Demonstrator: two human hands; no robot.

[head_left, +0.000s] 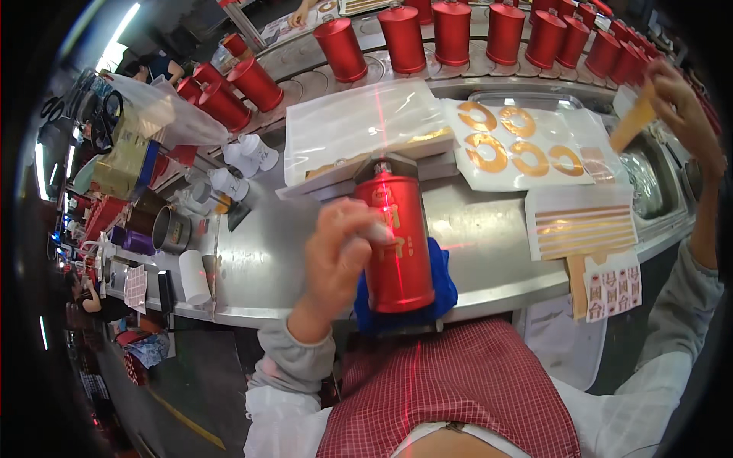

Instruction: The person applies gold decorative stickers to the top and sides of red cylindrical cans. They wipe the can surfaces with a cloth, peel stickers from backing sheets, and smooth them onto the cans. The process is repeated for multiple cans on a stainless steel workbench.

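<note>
A left hand (pixel 340 248) presses its fingers (pixel 366 229) against a red can (pixel 395 240) lying on a blue cloth (pixel 443 286) at the desk's (pixel 259 267) near edge. The right hand (pixel 683 103), raised far right, pinches a gold strip (pixel 635 122). Gold ring stickers (pixel 515 145) lie between; more red cans (pixel 450 30) line the conveyor behind.

A glossy red can (pixel 395 244) marked with gold characters is crossed by a thin red light line. A blue cloth (pixel 443 284) is seen beneath it. Gold ring shapes are carried on a white sheet (pixel 519 145), and gold stripes on another white sheet (pixel 582 227). The worktop (pixel 267 259) is silver-grey. A red-and-white checked apron (pixel 458 389) is worn over grey sleeves.
</note>
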